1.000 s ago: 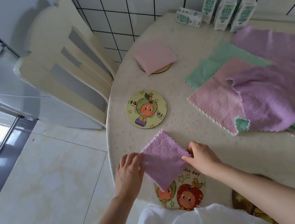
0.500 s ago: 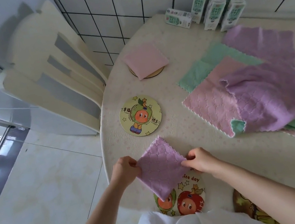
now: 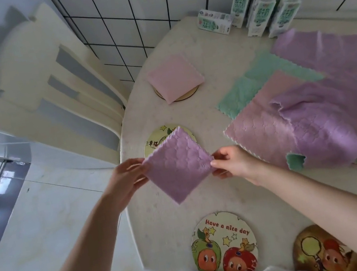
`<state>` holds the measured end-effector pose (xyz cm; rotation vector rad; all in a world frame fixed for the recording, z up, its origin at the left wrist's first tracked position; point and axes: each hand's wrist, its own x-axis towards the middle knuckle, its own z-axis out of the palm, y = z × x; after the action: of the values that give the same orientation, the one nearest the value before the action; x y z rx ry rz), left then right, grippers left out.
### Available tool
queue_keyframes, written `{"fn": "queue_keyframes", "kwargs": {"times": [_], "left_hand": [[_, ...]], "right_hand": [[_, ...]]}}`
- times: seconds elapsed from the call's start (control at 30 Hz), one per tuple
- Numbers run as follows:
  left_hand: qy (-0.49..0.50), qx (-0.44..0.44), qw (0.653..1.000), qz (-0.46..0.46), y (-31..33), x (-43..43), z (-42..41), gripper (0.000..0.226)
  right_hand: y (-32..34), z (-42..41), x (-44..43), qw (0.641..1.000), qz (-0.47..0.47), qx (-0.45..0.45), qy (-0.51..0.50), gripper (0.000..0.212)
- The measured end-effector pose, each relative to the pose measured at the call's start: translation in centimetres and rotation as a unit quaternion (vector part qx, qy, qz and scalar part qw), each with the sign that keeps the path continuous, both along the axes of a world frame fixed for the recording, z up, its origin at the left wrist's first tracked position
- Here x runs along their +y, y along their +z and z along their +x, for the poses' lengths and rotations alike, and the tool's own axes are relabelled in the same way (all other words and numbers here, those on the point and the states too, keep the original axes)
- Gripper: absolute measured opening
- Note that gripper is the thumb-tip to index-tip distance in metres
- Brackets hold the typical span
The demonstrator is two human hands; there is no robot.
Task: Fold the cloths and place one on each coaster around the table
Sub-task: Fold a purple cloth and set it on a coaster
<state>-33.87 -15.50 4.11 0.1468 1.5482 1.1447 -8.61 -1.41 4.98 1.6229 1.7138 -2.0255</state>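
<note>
My left hand point(image 3: 128, 180) and right hand point(image 3: 230, 164) each pinched a side corner of the purple cloth point(image 3: 178, 168), thumb against fingertips, at its nine and three o'clock. The cloth, folded to a small square, hung as a diamond that looked lifted just off the table point(image 3: 208, 204). Its top corner overlapped the yellow coaster point(image 3: 154, 143) at twelve o'clock, hiding part of it.

I judged the step in hand to be setting this square on that coaster. To do it well I needed to carry it toward twelve with both corners level. The layers had to stay pinched so the fold could not spring open. I would lower it flat, centre over centre, and pat it down before letting go.

The pink cloth point(image 3: 174, 77), farther off at twelve on the far coaster point(image 3: 191, 93), gave the pattern: square, covering most of the disc. The plush looked soft and slippery, so a loose top layer could lift as my fingers came away.

The near coaster point(image 3: 223, 244) at five and the brown coaster point(image 3: 322, 253) at four lay bare. The pile point(image 3: 314, 125) of unfolded cloths sat at three.
</note>
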Motion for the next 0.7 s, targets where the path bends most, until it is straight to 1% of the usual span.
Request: {"fn": "queue_keyframes", "kwargs": {"times": [0.1,0.2,0.4,0.6,0.7], "left_hand": [[0.030,0.031,0.999,-0.005,-0.7,2.3,-1.6,0.017],[0.048,0.059,0.997,-0.032,-1.9,3.7,-2.7,0.014],[0.054,0.118,0.988,-0.086,-3.9,4.8,-3.7,0.022],[-0.010,0.264,0.954,-0.144,-4.9,4.8,-3.8,0.011],[-0.063,0.370,0.915,-0.149,-4.5,4.8,-3.6,0.017]], "right_hand": [[-1.0,-2.6,1.5,1.000,-0.006,-0.002,-0.026,0.008],[-2.1,-4.3,2.6,0.999,-0.012,-0.016,-0.043,0.013],[-4.1,-5.2,3.2,0.996,-0.001,-0.066,-0.053,0.015],[-5.0,-5.1,3.0,0.994,0.033,-0.095,-0.041,0.018],[-4.8,-4.6,3.0,0.991,0.063,-0.115,-0.017,0.019]]}}
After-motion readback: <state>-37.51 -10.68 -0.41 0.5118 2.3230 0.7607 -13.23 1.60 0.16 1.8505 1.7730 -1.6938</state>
